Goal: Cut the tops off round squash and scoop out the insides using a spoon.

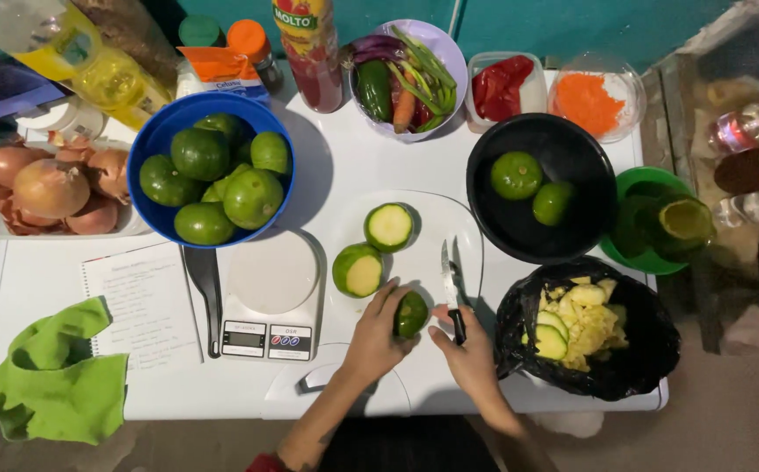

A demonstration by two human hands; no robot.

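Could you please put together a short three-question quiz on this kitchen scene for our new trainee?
1. True or false: the right hand holds a knife.
2. What does the left hand grip?
A. an onion
B. a small green fruit
C. a green cloth
3. How many whole green fruits lie in the black bowl?

Key:
1. True; its blade rests on the white cutting board.
2. B.
3. Two.

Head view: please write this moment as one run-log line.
left hand: holds green fruit | right hand: holds knife | white board: two cut halves
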